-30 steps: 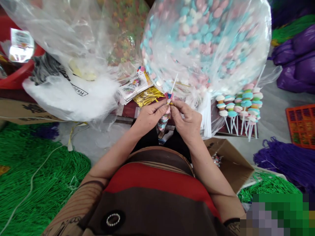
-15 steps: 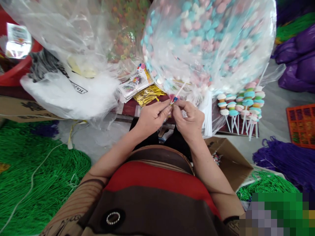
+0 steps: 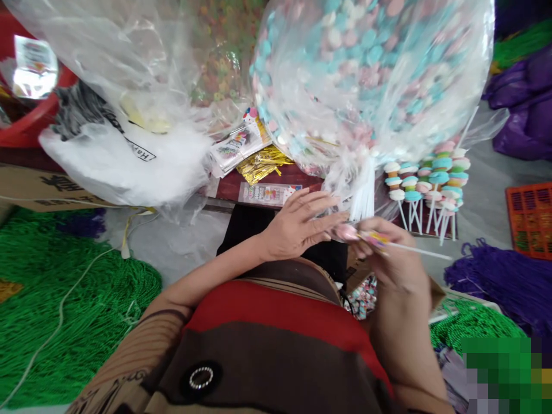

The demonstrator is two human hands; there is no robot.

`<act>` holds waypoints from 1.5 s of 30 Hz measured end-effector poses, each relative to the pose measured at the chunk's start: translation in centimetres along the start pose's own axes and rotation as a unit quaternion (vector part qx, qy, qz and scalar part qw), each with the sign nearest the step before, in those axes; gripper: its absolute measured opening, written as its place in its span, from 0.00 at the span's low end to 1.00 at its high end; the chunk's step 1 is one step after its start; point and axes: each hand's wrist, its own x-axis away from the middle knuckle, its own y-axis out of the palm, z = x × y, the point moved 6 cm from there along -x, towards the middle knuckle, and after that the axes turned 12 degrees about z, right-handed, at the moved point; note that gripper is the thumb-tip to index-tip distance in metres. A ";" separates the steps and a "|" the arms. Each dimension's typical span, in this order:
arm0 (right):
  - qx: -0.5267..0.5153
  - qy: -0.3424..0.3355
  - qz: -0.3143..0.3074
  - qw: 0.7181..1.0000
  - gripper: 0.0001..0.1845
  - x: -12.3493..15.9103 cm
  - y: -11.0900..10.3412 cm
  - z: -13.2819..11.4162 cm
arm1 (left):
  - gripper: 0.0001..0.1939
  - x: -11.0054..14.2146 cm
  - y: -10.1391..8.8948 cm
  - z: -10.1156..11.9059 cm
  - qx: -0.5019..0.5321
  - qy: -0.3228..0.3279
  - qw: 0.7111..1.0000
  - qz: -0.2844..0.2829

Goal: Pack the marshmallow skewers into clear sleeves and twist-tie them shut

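My right hand (image 3: 394,259) is closed on a wrapped candy skewer (image 3: 371,237), whose white stick points right, over my lap. It is smeared by motion. My left hand (image 3: 302,224) lies just left of it with fingers stretched out, fingertips close to the skewer's candy end, holding nothing. Ahead, a big clear bag of pink, blue and white candy discs (image 3: 371,75) rests on a low dark-red table (image 3: 233,184). A bundle of white sticks (image 3: 362,192) hangs under the bag.
Finished candy skewers (image 3: 426,184) lie at the table's right. Gold twist ties (image 3: 263,164) and printed wrappers (image 3: 235,146) lie in the middle. Clear bags (image 3: 129,115) stand left. A cardboard box of wrapped candies (image 3: 364,293) sits by my right knee. Green bead strands (image 3: 64,299) and purple bead strands (image 3: 504,282) cover the floor.
Both hands dropped from the table edge toward my lap. My right hand carried the skewer to the right and laid it level; my left hand let go and opened.
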 end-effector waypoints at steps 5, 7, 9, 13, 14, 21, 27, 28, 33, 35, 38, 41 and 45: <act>0.306 -0.068 0.141 0.939 0.19 4.3 -14.3 -1.2 | 0.15 0.8 -2.2 -3.6 -0.034 -0.122 0.992 0.015; 0.432 -0.079 0.146 0.886 0.17 5.3 -17.8 -0.8 | 0.15 1.4 -3.0 -5.9 -0.087 -0.185 0.979 -0.009; 0.498 -0.091 0.163 0.847 0.15 5.4 -19.4 -0.1 | 0.15 1.9 -3.1 -7.6 -0.146 -0.228 0.961 -0.055; 0.437 -0.083 0.246 0.861 0.10 4.5 -17.7 0.8 | 0.14 2.3 -1.9 -9.2 -0.249 -0.258 0.918 -0.172; 0.407 -0.085 0.249 0.875 0.10 4.2 -16.5 0.9 | 0.14 2.4 -1.5 -9.3 -0.265 -0.259 0.908 -0.194; 0.295 -0.172 0.096 0.935 0.11 1.1 -5.7 -0.2 | 0.09 2.4 -0.3 -10.3 -0.299 -0.270 0.890 -0.214; 0.249 -0.186 0.067 0.948 0.17 -2.5 1.5 -0.3 | 0.12 1.0 -2.2 -9.4 -0.182 -0.235 0.953 -0.061; 0.236 -0.188 0.065 0.951 0.20 -3.1 2.6 -0.4 | 0.13 0.4 -2.4 -8.7 -0.144 -0.216 0.965 -0.043; 0.131 -0.153 0.022 0.979 0.24 -5.0 6.4 0.1 | 0.15 -1.6 -2.2 -6.4 0.026 -0.241 0.969 -0.053; 0.086 -0.136 0.037 0.986 0.19 -5.2 6.5 0.4 | 0.18 -1.3 -1.5 -6.7 0.126 -0.349 0.924 -0.087; 0.074 -0.128 0.042 0.988 0.19 -4.9 6.0 0.6 | 0.25 -0.4 -0.3 -7.0 0.298 -0.496 0.805 -0.134; 0.093 -0.129 0.054 0.986 0.22 -4.7 5.2 0.6 | 0.25 0.2 0.1 -7.0 0.349 -0.552 0.740 -0.159; 0.121 -0.146 0.091 0.978 0.29 -4.5 4.5 0.6 | 0.23 0.0 -0.1 -7.2 0.276 -0.546 0.774 -0.164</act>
